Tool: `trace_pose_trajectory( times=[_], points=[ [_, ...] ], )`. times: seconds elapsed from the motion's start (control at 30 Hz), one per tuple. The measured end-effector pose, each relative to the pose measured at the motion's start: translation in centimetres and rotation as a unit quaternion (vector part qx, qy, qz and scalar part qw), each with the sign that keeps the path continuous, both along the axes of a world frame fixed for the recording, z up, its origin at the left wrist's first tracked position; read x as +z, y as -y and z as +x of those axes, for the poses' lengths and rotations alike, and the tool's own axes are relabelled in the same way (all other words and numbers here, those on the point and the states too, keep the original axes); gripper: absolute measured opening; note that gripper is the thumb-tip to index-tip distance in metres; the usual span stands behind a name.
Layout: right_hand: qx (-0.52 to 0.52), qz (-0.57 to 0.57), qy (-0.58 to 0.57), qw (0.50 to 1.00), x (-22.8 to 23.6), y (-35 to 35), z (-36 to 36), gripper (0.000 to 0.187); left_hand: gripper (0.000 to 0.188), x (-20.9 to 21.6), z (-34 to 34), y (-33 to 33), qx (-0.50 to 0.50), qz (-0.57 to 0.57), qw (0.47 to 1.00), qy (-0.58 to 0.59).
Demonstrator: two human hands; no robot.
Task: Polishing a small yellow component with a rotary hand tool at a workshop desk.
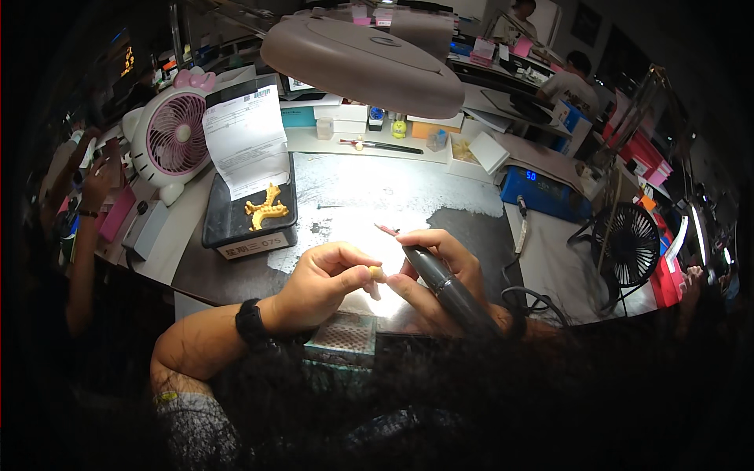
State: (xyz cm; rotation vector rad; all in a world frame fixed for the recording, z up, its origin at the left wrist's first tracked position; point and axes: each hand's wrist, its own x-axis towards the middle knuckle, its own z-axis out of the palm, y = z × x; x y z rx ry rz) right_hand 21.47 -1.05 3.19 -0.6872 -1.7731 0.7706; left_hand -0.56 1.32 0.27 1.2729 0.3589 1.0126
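Under the bright lamp light, my left hand [322,282] pinches a small yellowish piece [376,273] between thumb and fingertips. The piece is too small to name. My right hand [448,271] is closed round a thick dark rotary handpiece [440,280], its thin reddish tip [386,230] angled up and left. The right fingertips are close beside the yellowish piece; whether they touch it I cannot tell. Left of my hands a black tray [210,224] holds knobbly, curved yellow pieces [267,209], with a printed paper sheet [245,137] standing in it.
A wide lamp head [361,67] hangs over the bench. At the left stands a pink and white fan [174,135]; at the right, a blue control box [542,192] and a small black fan [626,245]. Brushes [381,146] lie at the back. Other people sit nearby.
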Motion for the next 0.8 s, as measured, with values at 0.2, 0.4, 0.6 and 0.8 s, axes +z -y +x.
trace_pose_trajectory(
  times=[0.2, 0.4, 0.6, 0.8],
  points=[
    [0.016, -0.004, -0.012, 1.000, 0.08, 0.07, 0.05, 0.041, 0.010, 0.04, 0.23, 0.07, -0.008, -0.036, 0.998, 0.049],
    [0.017, 0.004, -0.004, 1.000, 0.10, -0.02, 0.00, 0.039, 0.012, 0.22, 0.11, 0.05, -0.017, -0.051, 0.998, 0.026],
    [0.015, 0.004, -0.007, 1.000, 0.07, 0.02, -0.01, 0.038, 0.013, 0.20, 0.18, 0.05, -0.024, -0.061, 0.998, 0.024],
    [0.008, -0.036, -0.009, 0.999, 0.09, 0.11, 0.07, 0.036, 0.013, 0.20, 0.06, 0.05, -0.022, -0.062, 0.998, 0.016]
  ],
)
